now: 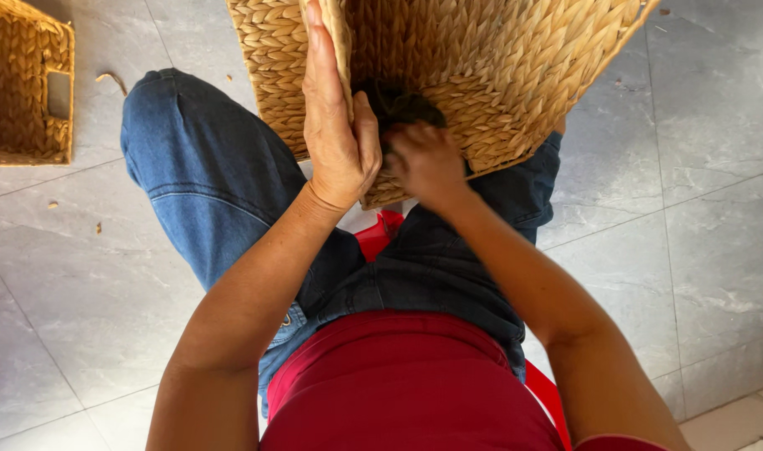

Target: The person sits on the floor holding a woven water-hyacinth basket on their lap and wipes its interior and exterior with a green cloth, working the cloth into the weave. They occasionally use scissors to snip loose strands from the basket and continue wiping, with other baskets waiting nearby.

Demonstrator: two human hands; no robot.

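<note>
Both hands grip the tan woven basket, tilted on the lap.

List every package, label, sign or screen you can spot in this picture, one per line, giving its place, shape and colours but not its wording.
None of these is in view.
The nearest to containers are two woven straw-coloured baskets, neither labelled:
Large basket: on the person's lap, held by the left hand, with the right hand at a dark patch.
Small basket: on the grey tiled floor, upper left.
</note>
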